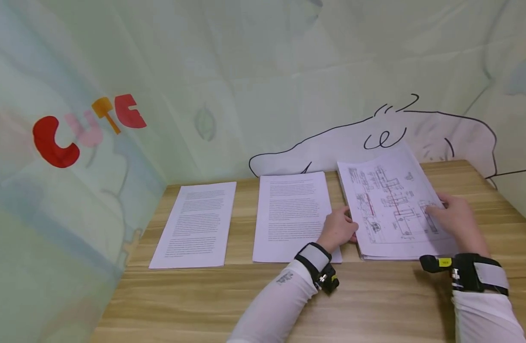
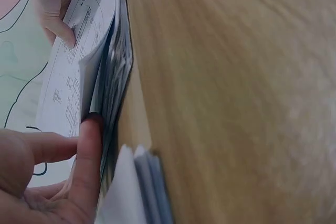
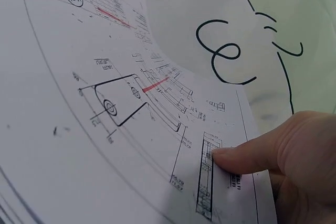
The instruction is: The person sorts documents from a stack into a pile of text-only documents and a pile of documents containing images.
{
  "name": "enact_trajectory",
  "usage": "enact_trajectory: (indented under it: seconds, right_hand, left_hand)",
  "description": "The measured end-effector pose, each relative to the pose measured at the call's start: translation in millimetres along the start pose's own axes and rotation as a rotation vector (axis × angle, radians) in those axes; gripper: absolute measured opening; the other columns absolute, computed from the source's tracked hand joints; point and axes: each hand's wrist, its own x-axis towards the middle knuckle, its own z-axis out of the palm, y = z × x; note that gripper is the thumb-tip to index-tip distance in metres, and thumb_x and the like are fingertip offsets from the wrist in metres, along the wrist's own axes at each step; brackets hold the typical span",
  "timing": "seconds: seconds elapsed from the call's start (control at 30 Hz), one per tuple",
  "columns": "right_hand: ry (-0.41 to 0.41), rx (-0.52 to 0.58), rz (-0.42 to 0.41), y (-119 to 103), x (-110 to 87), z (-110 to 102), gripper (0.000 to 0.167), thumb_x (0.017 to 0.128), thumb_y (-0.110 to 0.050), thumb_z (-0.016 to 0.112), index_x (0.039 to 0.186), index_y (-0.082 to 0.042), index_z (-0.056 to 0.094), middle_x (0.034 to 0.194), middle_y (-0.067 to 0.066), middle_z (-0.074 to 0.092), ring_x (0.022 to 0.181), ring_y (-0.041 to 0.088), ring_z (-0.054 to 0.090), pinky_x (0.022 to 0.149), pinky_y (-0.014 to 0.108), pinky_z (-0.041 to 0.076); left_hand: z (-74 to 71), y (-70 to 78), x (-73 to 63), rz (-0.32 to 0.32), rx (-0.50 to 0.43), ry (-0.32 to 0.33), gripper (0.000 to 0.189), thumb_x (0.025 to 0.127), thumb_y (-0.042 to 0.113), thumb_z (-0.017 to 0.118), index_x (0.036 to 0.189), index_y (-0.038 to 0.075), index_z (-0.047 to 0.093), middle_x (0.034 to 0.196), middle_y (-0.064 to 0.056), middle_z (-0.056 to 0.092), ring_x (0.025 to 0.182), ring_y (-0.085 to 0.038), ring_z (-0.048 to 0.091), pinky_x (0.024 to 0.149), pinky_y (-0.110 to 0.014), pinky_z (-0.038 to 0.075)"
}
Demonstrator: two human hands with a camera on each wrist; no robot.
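A stack of paper sheets printed with technical drawings and red lines [image 1: 387,205] lies at the right of the table. My right hand [image 1: 453,219] pinches the upper sheets at their right edge, thumb on the printed face [image 3: 247,158] and the other fingers behind. At the left edge, my left hand [image 1: 339,227] holds the top sheets [image 2: 86,51] between thumb and a finger, that fingertip tucked into the gap under them. More sheets [image 2: 118,61] lie beneath, their edges slightly spread. The upper sheets bow in the right wrist view.
Just left of the drawings lies a stack of text pages [image 1: 290,214], partly under my left forearm and hand. Farther left is another stack of text pages [image 1: 194,226]. A printed cloth backdrop [image 1: 246,95] rises behind the wooden table [image 1: 181,305].
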Motion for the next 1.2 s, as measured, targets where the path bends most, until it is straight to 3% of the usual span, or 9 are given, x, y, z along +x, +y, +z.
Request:
enact_trajectory:
  seconds: [0.2,0.43,0.67,0.77,0.9,1.0,1.2]
  right_hand:
    - [0.073,-0.067,0.015,2.1,2.4,2.4,0.063,0.101,-0.021,0.049,0.152,0.006,0.024,0.139,0.042,0.038,0.107,0.049,0.045,0.078,0.053,0.039]
    - [0.088,-0.127,0.024,7.3,7.7,6.4,0.063,0.097,-0.014,0.050,0.150,0.009,0.025,0.146,0.042,0.032,0.126,0.058,0.036,0.097,0.068,0.035]
    - [0.035,-0.183,0.019,2.1,5.2,9.6,0.065,0.101,-0.028,0.046,0.150,0.009,0.024,0.149,0.043,0.026,0.131,0.062,0.029,0.102,0.072,0.030]
    - [0.020,-0.171,0.021,-0.4,3.4,9.6,0.068,0.103,-0.034,0.042,0.152,0.008,0.021,0.150,0.043,0.024,0.131,0.062,0.028,0.103,0.072,0.029]
    - [0.042,-0.152,-0.014,-6.9,2.5,11.9,0.068,0.103,-0.035,0.040,0.152,0.007,0.021,0.150,0.043,0.025,0.133,0.063,0.027,0.104,0.074,0.028]
    - [0.096,-0.166,-0.094,-16.4,3.9,19.8,0.064,0.104,-0.034,0.040,0.150,0.008,0.028,0.148,0.043,0.030,0.133,0.064,0.028,0.103,0.074,0.029]
    - [0.184,-0.116,-0.213,-37.7,4.5,41.7,0.058,0.104,-0.033,0.043,0.147,0.006,0.038,0.146,0.041,0.036,0.137,0.061,0.030,0.106,0.074,0.028]
  left_hand:
    - [0.7,-2.8,1.3,-0.013,-0.049,0.003,0.054,0.086,-0.002,0.068,0.138,0.010,0.056,0.076,0.001,0.066,0.047,-0.009,0.057,0.045,-0.020,0.051]
    - [1.0,-4.0,2.5,-0.017,-0.095,-0.023,0.047,0.085,-0.005,0.068,0.131,0.005,0.062,0.071,0.001,0.064,0.051,-0.014,0.063,0.048,-0.023,0.055]
    - [-5.1,-1.3,-3.5,0.009,-0.121,-0.047,0.014,0.087,-0.002,0.067,0.100,-0.001,0.072,0.062,-0.002,0.061,0.050,-0.012,0.059,0.049,-0.021,0.054]
    - [-8.5,2.1,-8.9,0.016,-0.048,-0.042,0.005,0.089,0.004,0.068,0.088,0.002,0.072,0.062,-0.006,0.065,0.050,-0.011,0.059,0.048,-0.018,0.049]
    - [-13.6,10.9,-19.4,0.069,0.132,-0.042,0.018,0.092,0.017,0.067,0.105,0.008,0.075,0.074,-0.003,0.072,0.055,-0.011,0.066,0.047,-0.015,0.041]
    - [-21.5,16.6,-27.4,0.124,0.212,-0.048,0.029,0.095,0.021,0.063,0.121,0.011,0.071,0.078,0.002,0.073,0.056,-0.007,0.065,0.047,-0.015,0.038]
    - [-46.5,8.5,-31.9,0.229,0.187,-0.029,0.028,0.098,0.019,0.057,0.120,0.011,0.072,0.086,0.001,0.074,0.054,0.001,0.059,0.050,-0.014,0.041]
